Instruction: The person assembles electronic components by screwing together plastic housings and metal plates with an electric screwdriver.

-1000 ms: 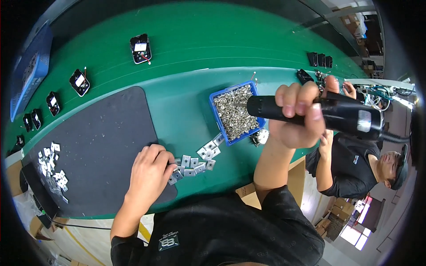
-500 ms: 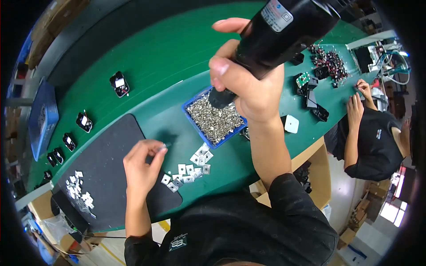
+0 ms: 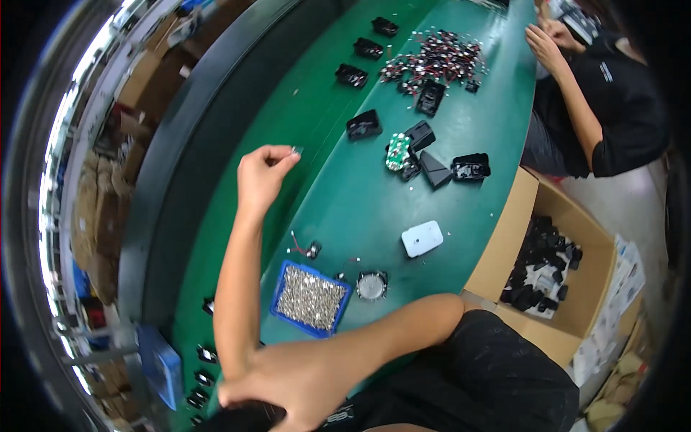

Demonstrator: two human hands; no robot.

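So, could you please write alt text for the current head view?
A person's left hand pinches a small piece over a green surface; the right hand crosses in front of the left forearm. A blue tray of screws stands nearby.

Single head-worn fisheye view, looking down, close above a green workbench [image 3: 353, 201]

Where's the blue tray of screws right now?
In the head view, the blue tray sits below and left of centre, between the left forearm and the round silver-faced part.
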